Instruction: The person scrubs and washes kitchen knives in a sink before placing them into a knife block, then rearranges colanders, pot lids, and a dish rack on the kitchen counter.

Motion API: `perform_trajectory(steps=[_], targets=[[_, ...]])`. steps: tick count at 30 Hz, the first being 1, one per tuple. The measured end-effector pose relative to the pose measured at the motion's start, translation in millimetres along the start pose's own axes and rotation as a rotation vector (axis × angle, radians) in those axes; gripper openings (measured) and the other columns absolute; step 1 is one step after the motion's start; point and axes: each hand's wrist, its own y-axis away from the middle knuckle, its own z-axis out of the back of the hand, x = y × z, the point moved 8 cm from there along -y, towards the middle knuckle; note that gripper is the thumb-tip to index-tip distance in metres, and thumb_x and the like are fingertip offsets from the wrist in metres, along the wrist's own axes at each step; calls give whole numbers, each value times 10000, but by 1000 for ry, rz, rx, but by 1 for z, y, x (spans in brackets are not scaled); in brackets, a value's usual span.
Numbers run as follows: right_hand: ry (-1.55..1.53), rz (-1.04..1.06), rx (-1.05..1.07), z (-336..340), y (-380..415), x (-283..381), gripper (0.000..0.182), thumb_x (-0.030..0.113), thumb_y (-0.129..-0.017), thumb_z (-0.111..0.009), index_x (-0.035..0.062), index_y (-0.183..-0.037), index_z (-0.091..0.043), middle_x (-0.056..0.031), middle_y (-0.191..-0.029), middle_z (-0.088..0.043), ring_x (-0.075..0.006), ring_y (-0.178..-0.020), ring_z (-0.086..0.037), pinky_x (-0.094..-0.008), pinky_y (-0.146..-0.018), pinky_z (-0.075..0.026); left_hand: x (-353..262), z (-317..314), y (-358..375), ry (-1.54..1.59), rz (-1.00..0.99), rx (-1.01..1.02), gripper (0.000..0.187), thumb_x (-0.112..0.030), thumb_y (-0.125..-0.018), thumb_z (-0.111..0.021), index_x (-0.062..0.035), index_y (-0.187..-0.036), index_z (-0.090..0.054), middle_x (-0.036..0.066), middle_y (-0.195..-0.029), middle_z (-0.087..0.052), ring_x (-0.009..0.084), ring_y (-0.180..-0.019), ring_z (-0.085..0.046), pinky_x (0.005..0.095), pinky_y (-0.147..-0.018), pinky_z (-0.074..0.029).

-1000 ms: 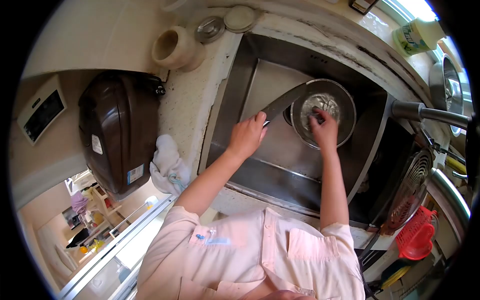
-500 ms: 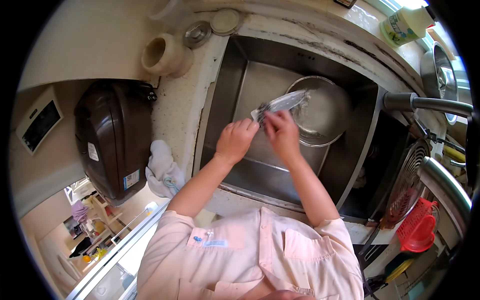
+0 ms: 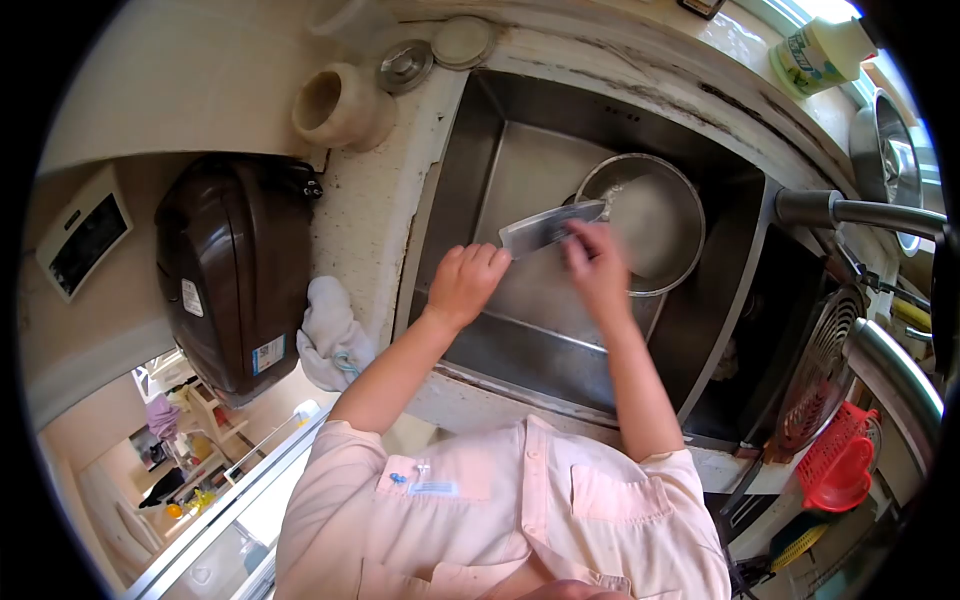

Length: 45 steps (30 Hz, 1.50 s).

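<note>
Over the sink (image 3: 520, 170), my left hand (image 3: 468, 282) is closed on the near end of a kitchen knife (image 3: 530, 232), whose handle is hidden in the fist. The broad grey blade points right, toward a round metal basin (image 3: 655, 215) with water in it. My right hand (image 3: 598, 262), smeared by motion, presses a dark steel wool scrubber (image 3: 562, 229) against the blade. The fingers mostly cover the scrubber.
A faucet (image 3: 810, 207) reaches in from the right. On the left are a brown appliance (image 3: 235, 280), a white cloth (image 3: 328, 335) and a stone-coloured jar (image 3: 335, 105). A bottle (image 3: 815, 55) stands at the back right; a red basket (image 3: 840, 455) hangs at the right.
My right hand and the scrubber have slid right along the blade, away from my left hand. The left hand keeps its grip, and the blade now shows a broad flat face.
</note>
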Motion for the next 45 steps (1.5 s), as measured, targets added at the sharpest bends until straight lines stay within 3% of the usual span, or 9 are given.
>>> perform_trajectory(steps=[7, 14, 22, 26, 34, 37, 39, 42, 45], targets=[[356, 123, -147, -7, -12, 8, 188, 70, -768, -612, 56, -955, -624, -111, -920, -575, -246, -848, -549, -353, -714, -461, 8, 15, -4, 14, 4, 15, 96, -144, -725, -578, -127, -772, -496, 7, -675, -501, 162, -677, -556, 297, -596, -423], [-692, -887, -145, -2, 12, -72, 598, 361, -735, -712, 97, -1194, -434, -2, -1055, -532, -98, -862, -504, -282, -661, -366, 12, 12, -3, 299, 213, 78, 208, -235, -731, -679, -72, -800, -570, 64, -785, -605, 240, -722, -571, 335, -638, -417], [-833, -893, -62, -7, 10, -67, 512, 277, -717, -720, 111, -1141, -487, 21, -966, -585, -87, -835, -528, -269, -625, -360, 4, 10, 10, 667, 274, 200, 158, -157, -816, -603, -30, -905, -573, 89, -825, -598, 204, -674, -577, 309, -600, -447], [-883, -903, -184, -9, 11, -64, 359, 241, -736, -695, 89, -1032, -559, 21, -860, -609, -95, -786, -555, -259, -643, -398, -18, -41, 40, 1624, 522, 842, 326, -111, -899, -489, -47, -1211, -421, 11, -750, -503, 50, -567, -486, 188, -538, -417], [-760, -915, -78, 2, -26, -83, 252, 229, -782, -650, 71, -969, -592, -61, -975, -582, -133, -926, -507, -315, -743, -412, -16, -29, 42, 1886, 776, 913, 434, -95, -883, -489, -62, -1298, -366, -2, -678, -448, 47, -456, -391, 176, -439, -347], [180, -69, -208, 56, -63, -136, 193, 229, -874, -502, 52, -912, -569, -125, -947, -570, -225, -886, -527, -382, -769, -414, -12, -27, 46, 1876, 823, 891, 429, -93, -880, -486, -63, -1293, -372, -3, -678, -451, 49, -454, -390, 177, -442, -343], [499, -109, -292, 60, -60, -154, 181, 133, -861, -445, 46, -947, -578, -150, -914, -570, -292, -809, -552, -409, -696, -444, -10, -28, 51, 1862, 856, 857, 422, -93, -879, -479, -64, -1288, -377, -4, -682, -451, 51, -471, -396, 180, -445, -339], [1107, 536, -270, 31, -32, -137, 159, 160, -852, -481, 49, -912, -579, -153, -890, -565, -299, -787, -550, -425, -675, -436, -6, -41, 51, 1847, 868, 812, 406, -87, -877, -452, -61, -1276, -384, -1, -688, -452, 59, -495, -405, 192, -450, -340], [918, 431, 58, 24, -34, -178, 270, 270, -874, -503, 35, -977, -588, -185, -870, -601, -352, -811, -570, -440, -714, -449, -6, -48, 48, 1824, 894, 835, 380, -90, -881, -442, -65, -1256, -392, 1, -688, -454, 62, -489, -404, 197, -444, -344]])
